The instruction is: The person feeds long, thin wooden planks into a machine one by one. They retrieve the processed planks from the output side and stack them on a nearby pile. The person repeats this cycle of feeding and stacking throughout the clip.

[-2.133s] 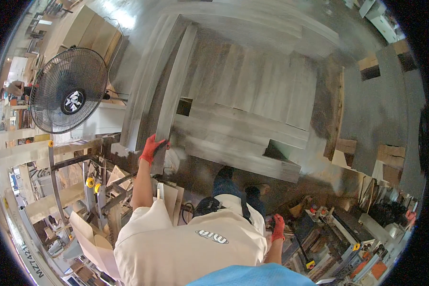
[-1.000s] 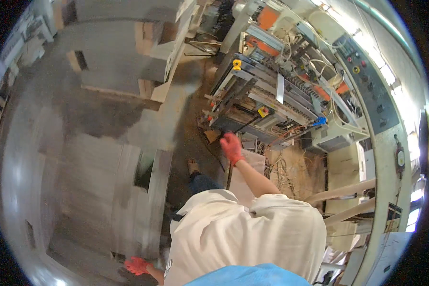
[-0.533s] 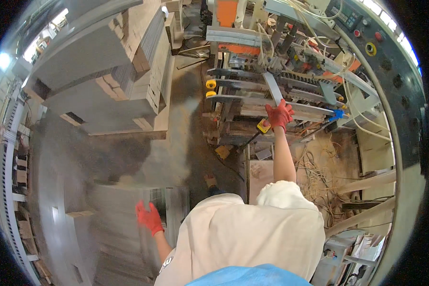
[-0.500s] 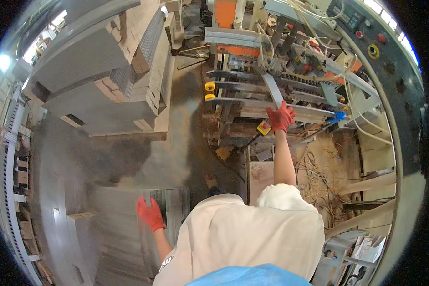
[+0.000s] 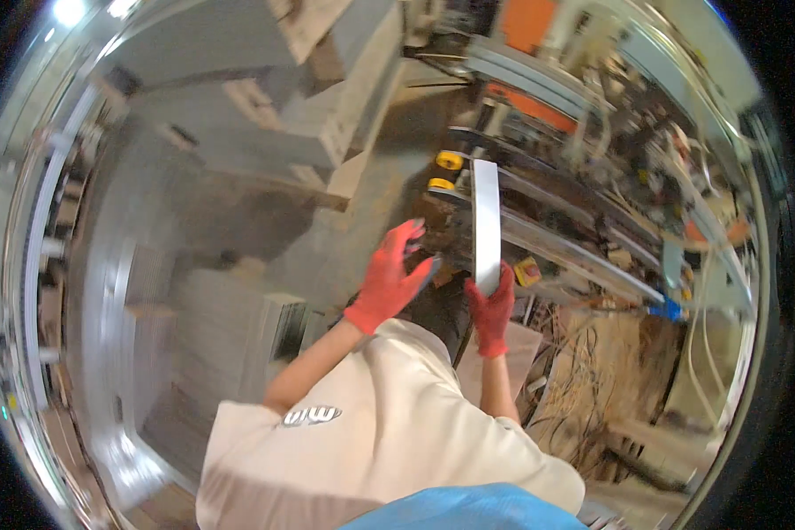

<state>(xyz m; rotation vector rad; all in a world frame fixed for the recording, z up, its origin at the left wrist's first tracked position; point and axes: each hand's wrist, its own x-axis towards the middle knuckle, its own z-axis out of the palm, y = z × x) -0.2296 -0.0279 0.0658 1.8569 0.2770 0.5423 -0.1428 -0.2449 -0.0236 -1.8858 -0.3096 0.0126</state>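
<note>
My right hand (image 5: 492, 309), in a red glove, grips the near end of a long narrow pale board strip (image 5: 486, 216). The strip points away from me, over the near end of the machine's rails. My left hand (image 5: 389, 281), gloved in red with dark fingertips, is held to the left of the strip. Its thumb and fingers are spread, nothing is between them, and it is apart from the strip.
A machine with metal rails (image 5: 574, 252) and yellow end caps (image 5: 449, 160) stands ahead to the right. A yellow control box (image 5: 527, 272) is beside my right hand. Stacks of grey panels (image 5: 230, 110) rise at the far left. Cables (image 5: 583, 380) lie at the right.
My right hand has drawn the strip off the machine rails toward me. My left hand has risen from beside the panel stack at the lower left toward the strip. The view has turned left.
</note>
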